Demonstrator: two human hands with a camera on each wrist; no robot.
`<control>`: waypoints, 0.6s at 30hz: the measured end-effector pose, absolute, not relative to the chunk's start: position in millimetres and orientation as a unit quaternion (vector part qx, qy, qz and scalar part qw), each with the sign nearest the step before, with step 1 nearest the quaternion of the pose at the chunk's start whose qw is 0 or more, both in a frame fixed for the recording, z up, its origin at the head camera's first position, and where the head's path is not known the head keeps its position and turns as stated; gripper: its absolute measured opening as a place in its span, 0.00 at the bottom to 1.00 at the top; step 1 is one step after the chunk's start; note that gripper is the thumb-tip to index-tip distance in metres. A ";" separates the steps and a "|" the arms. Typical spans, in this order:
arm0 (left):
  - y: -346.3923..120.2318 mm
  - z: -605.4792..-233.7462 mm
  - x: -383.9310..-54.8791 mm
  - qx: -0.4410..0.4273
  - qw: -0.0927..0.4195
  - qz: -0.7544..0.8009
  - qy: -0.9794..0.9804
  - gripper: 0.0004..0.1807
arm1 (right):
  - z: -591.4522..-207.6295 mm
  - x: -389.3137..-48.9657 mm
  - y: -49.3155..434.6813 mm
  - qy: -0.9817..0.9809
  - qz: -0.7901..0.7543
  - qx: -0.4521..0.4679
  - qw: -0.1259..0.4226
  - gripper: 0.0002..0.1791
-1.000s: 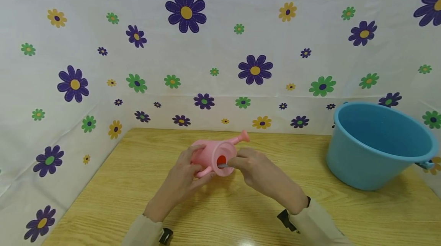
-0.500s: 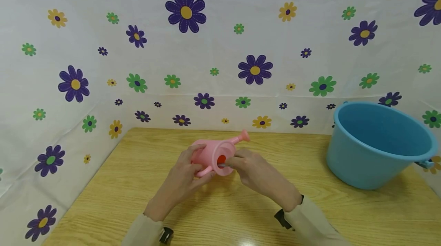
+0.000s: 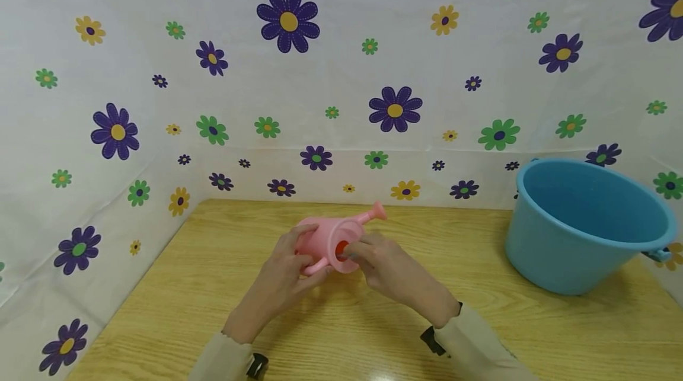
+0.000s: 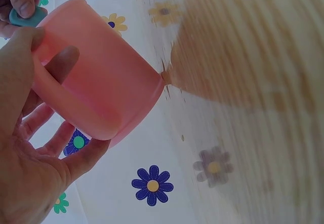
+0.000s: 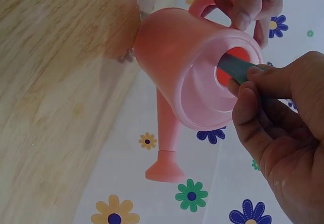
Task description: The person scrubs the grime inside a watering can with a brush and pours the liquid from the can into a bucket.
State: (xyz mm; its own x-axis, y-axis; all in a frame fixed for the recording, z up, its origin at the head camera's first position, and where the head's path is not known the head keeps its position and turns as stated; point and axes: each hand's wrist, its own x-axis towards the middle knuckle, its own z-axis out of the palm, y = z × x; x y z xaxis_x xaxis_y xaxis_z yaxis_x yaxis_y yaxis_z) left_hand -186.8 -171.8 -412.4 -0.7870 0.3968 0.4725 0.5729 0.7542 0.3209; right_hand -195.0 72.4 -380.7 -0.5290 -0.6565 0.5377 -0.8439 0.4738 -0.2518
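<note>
A pink watering can [image 3: 316, 240] lies tilted over the wooden table, its open top facing the person and its spout [image 3: 368, 215] out to the right. My left hand [image 3: 283, 268] grips it, fingers around the handle [image 4: 76, 110] and against the body. With thumb and fingertips my right hand [image 3: 395, 271] pinches a grey-teal, flat, stick-like thing [image 5: 236, 68]. Its far end goes into the red-lit round opening [image 5: 223, 77] in the can's top, where it is hidden; I cannot tell its kind.
A large light-blue bucket [image 3: 549, 245] stands on the table [image 3: 176, 316] at the right. White flower-print sheeting [image 3: 341, 73] hangs behind the table and along its left side. Dark straps [image 3: 434, 339] sit at both wrists.
My right hand has moved slightly left, closer to the can's opening, and less of the grey-teal thing shows. The left hand and the watering can stay in place.
</note>
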 end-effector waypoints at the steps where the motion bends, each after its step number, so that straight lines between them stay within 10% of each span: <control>1: -171.8 -412.4 -186.9 -0.265 0.191 -0.230 -0.917 0.18 | -381.0 -195.1 72.1 -0.837 0.263 0.444 0.181 0.10; 18: -174.1 -414.5 -188.1 -0.265 0.199 -0.233 -0.914 0.18 | -380.1 -190.7 77.0 -0.822 0.434 0.354 0.101 0.06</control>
